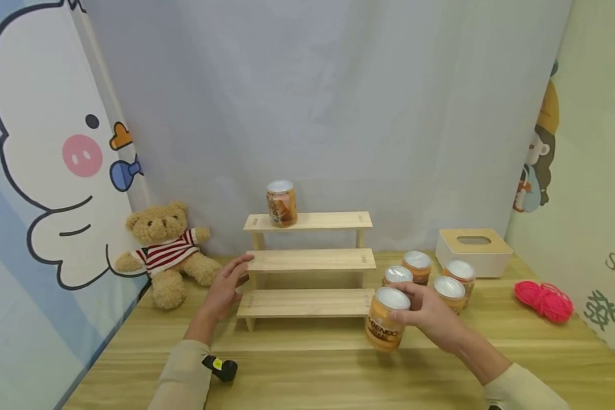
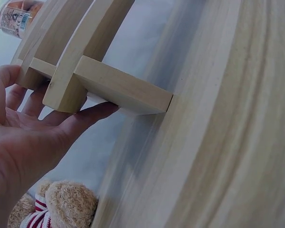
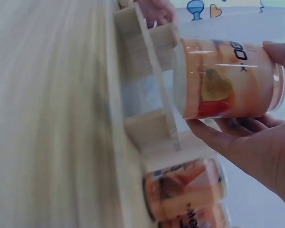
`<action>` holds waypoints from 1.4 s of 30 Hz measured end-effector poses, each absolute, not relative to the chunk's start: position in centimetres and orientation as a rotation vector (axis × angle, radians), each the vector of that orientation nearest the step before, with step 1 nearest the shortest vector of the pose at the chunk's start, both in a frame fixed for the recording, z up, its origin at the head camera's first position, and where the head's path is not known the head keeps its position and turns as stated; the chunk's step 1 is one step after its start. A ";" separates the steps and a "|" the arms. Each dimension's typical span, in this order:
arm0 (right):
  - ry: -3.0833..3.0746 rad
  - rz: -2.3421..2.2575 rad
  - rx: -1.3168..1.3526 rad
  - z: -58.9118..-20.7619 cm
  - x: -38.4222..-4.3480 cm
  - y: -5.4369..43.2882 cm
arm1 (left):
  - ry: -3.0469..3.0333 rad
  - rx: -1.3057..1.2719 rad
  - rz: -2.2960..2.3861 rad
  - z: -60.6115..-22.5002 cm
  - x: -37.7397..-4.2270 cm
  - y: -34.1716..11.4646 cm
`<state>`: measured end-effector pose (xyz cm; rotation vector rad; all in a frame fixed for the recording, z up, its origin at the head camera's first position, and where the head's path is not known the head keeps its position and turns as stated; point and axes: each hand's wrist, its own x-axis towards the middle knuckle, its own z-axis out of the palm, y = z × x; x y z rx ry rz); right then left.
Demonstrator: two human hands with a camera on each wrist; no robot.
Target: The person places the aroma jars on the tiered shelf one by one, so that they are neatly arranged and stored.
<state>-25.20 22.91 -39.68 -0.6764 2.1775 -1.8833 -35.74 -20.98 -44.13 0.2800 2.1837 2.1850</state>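
Observation:
My right hand point(image 1: 433, 313) grips an orange-labelled can point(image 1: 384, 327) with a silvery lid. The can is held slightly tilted, in front of the right end of the lowest step of a three-tier wooden shelf point(image 1: 307, 304). In the right wrist view, thumb and fingers wrap the can point(image 3: 228, 80) near its lid end. At the shelf's left side, my left hand point(image 1: 225, 287) touches the ends of the boards with fairly straight fingers; in the left wrist view one finger reaches a side support point(image 2: 123, 85). Another such can point(image 1: 282, 205) stands upright on the top tier, toward the left.
Several more cans point(image 1: 450, 289) stand on the wooden table point(image 1: 307, 370) right of the shelf. Behind them is a white tissue box point(image 1: 474, 256) with a wooden lid. Pink yarn point(image 1: 545, 302) lies at the far right. A teddy bear point(image 1: 164, 250) sits at the left.

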 end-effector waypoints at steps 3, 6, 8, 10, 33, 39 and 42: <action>2.173 -1.956 -0.669 -38.6 -25.3 22.1 | 2.174 0.283 2.186 -44.1 -35.8 -21.0; 2.166 -2.029 -0.673 -37.7 -25.8 21.2 | 2.199 0.290 2.162 -44.0 -35.7 -21.1; 2.174 -2.068 -0.662 -37.2 -26.3 20.7 | 2.214 0.290 2.151 -44.0 -35.7 -21.1; 2.193 -2.095 -0.632 -36.8 -26.8 20.3 | 2.217 0.286 2.149 -43.9 -35.6 -21.1; 2.052 -2.317 -0.643 -31.0 -33.7 15.0 | 2.188 0.330 2.179 -44.0 -35.6 -21.3; 2.075 -2.320 -0.623 -30.0 -35.3 14.1 | 2.176 0.320 2.193 -44.0 -35.7 -21.2; 2.118 -2.332 -0.589 -29.3 -36.4 13.8 | 2.180 0.314 2.192 -44.1 -35.7 -21.2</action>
